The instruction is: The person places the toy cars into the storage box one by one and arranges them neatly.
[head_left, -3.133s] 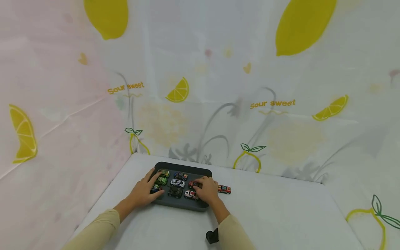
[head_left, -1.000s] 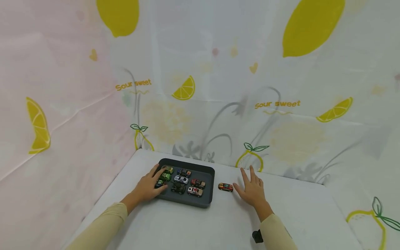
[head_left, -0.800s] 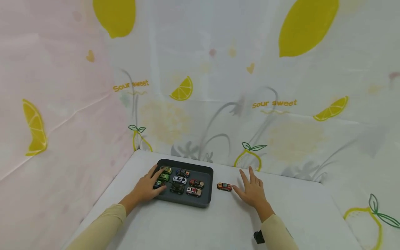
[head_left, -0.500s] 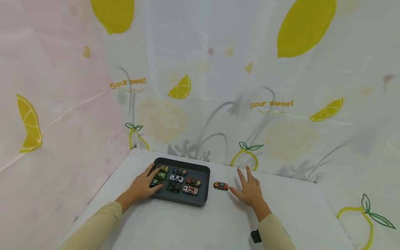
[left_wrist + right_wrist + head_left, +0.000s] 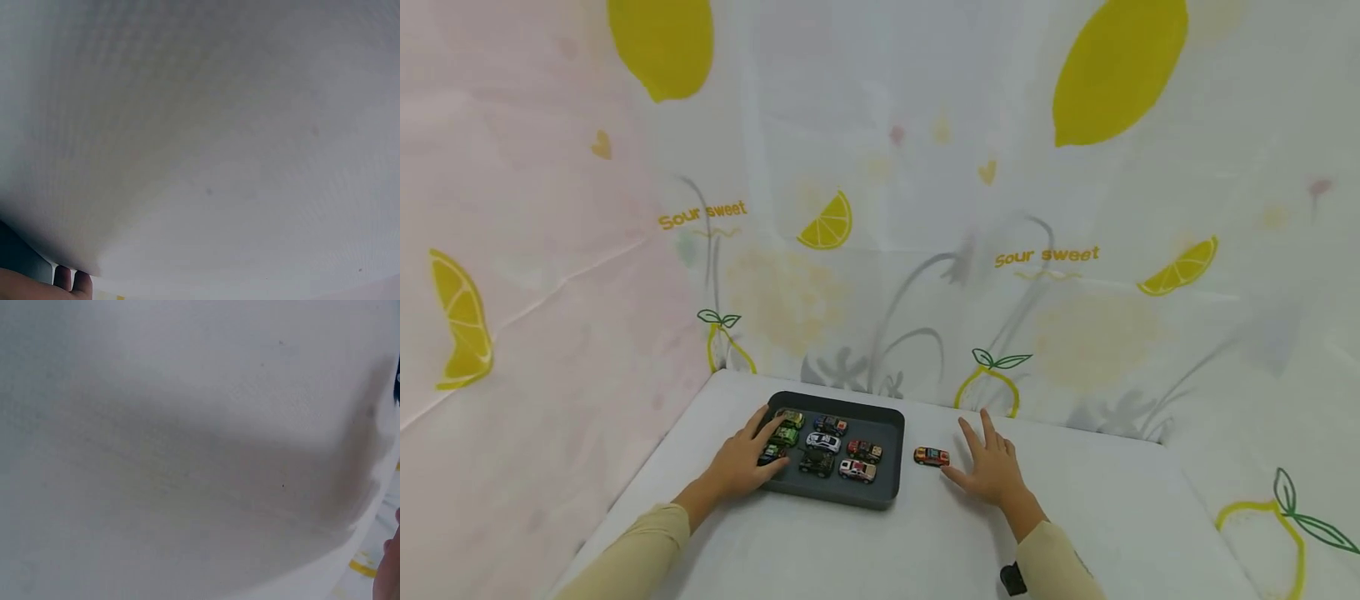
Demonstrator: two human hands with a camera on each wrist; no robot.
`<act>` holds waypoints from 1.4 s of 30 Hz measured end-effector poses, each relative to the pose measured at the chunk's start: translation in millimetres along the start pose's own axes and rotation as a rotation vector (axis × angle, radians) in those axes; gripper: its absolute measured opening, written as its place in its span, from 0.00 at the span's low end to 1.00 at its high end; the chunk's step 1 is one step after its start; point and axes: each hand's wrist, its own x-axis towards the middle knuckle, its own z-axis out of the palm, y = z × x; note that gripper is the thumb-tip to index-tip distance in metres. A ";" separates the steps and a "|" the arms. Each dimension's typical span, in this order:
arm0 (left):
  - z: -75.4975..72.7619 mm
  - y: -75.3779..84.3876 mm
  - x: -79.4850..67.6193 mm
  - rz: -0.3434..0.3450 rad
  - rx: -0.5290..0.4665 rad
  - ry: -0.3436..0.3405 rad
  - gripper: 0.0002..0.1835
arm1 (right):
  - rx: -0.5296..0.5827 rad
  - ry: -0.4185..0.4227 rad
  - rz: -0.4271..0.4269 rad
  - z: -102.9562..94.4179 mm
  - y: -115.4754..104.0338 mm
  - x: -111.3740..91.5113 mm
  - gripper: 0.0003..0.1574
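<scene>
In the head view, a dark grey tray holds several toy cars, among them a white one, a red one, a green one and a dark military-looking one. My left hand rests at the tray's left side, fingers spread over the rim beside the green cars. One orange-red toy car sits on the table just right of the tray. Close by its right end is the thumb of my right hand, which holds nothing and has its fingers extended. Each wrist view catches only a little of its hand.
A white tabletop lies under everything. Behind it and at the left stand cloth walls with printed lemons. A small black object shows beside my right sleeve.
About three seconds ago my right hand was at the red car inside the tray. It has since moved right, out of the tray, to the orange-red car. My left hand stays at the tray.
</scene>
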 end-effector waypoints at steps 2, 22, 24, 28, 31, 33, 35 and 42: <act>0.2 0.5 -2.5 0.002 0.000 -0.012 0.40 | 0.008 0.006 -0.013 3.5 -2.1 -2.9 0.58; 1.4 -1.3 -1.8 0.005 0.001 -0.016 0.39 | 0.013 -0.003 -0.066 12.5 -15.0 2.9 0.58; 2.2 -1.2 -1.4 0.009 0.001 0.005 0.39 | 0.012 0.013 -0.068 12.6 -15.7 3.1 0.58; 3.9 -0.3 -3.9 0.015 -0.008 0.004 0.39 | 0.036 -0.021 -0.058 13.4 -16.7 -0.4 0.58; 5.7 0.2 -6.3 0.011 -0.007 -0.018 0.40 | 0.050 -0.045 -0.046 15.2 -16.4 -3.6 0.58; 5.9 0.2 -5.6 0.009 -0.004 -0.015 0.40 | 0.054 -0.033 -0.044 16.2 -16.0 -2.5 0.58; 5.3 0.1 -4.9 0.006 0.001 -0.003 0.40 | 0.063 -0.020 -0.050 17.0 -15.7 -0.2 0.58; 2.5 -1.7 -3.6 0.021 -0.003 0.013 0.39 | 0.081 -0.033 -0.054 17.8 -16.9 6.0 0.57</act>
